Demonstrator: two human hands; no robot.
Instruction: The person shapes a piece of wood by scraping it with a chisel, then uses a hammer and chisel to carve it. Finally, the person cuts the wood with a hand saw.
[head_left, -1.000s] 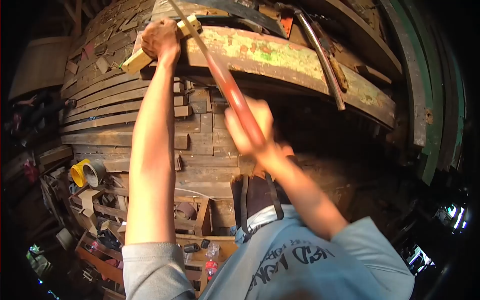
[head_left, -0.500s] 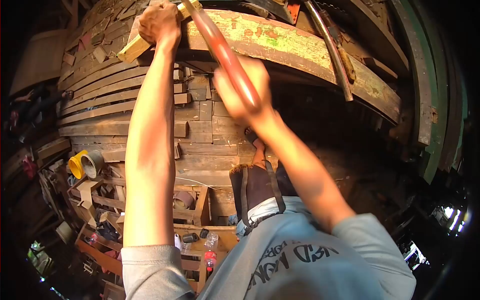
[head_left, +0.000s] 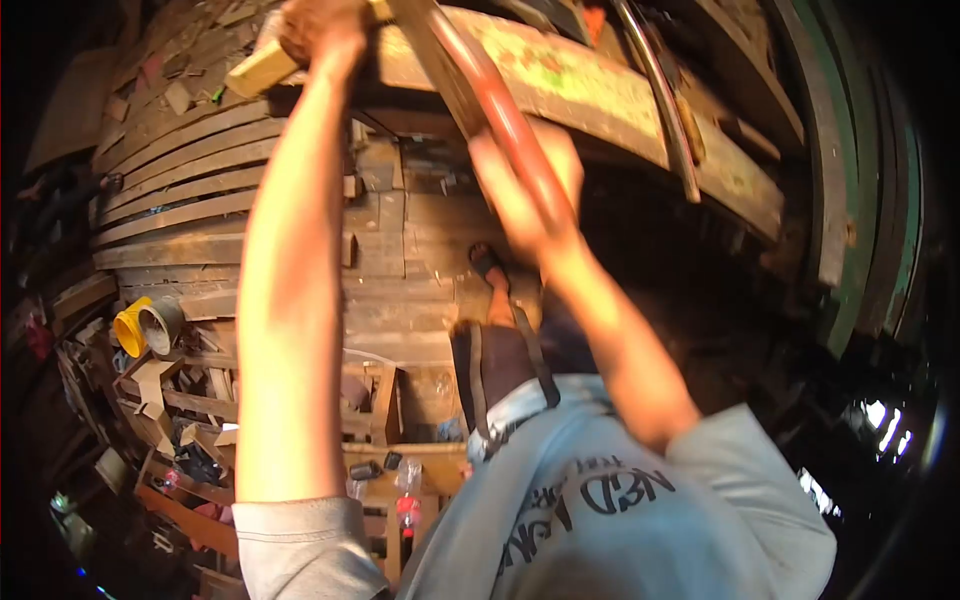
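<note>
My left hand [head_left: 325, 35] is closed on a short piece of wood [head_left: 262, 72] lying across a thick timber beam [head_left: 560, 75] with flaking pale paint. In my right hand [head_left: 530, 190], blurred by motion, is a saw with a red tubular frame [head_left: 500, 100]. The saw's flat blade runs along the left side of the frame, up toward the wood beside my left hand. The far end of the saw is outside the view, and the blade's contact with the wood cannot be made out.
A metal bar [head_left: 660, 95] lies over the beam at the right. Wooden slats [head_left: 190, 190] are at the left, above a yellow bucket [head_left: 131, 326] and a grey bucket [head_left: 162, 326]. Below are plastic bottles [head_left: 408, 500] and wooden crates. A person's limbs [head_left: 75, 195] show at the far left.
My right hand and the red-framed saw have moved down and to the right, away from my left hand. My left hand still grips the wood. The whole view has shifted slightly.
</note>
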